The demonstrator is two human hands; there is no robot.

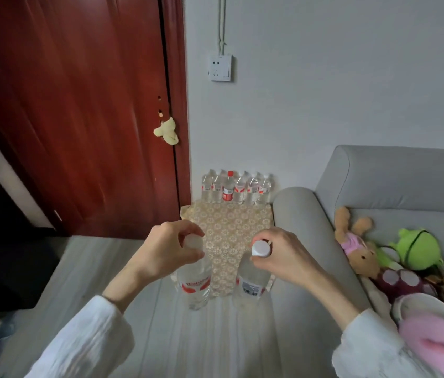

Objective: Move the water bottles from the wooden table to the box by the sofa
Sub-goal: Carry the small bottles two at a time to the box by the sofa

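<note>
While I am looking down from the head view, the grey sofa (395, 186) is filling the right side, its rounded arm running just beside the box (229, 227), which is draped in a patterned gold cloth and is standing between the sofa arm and the red door (73, 105). Six bottles (235, 189) are already lining up upright along the far edge by the wall, so I am judging the near part of the top as the free landing spot. Soft toys (365, 249) are lying on the sofa seat, well apart from my path. My left hand (169, 249) is curling its grip round the neck of the left bottle (194, 279), and my right hand (283, 255) is pinching the right bottle (252, 279) just under its white cap, both hanging upright in front of the near edge of the box. Holding them by the tops is probably keeping the bodies free for setting down.
</note>
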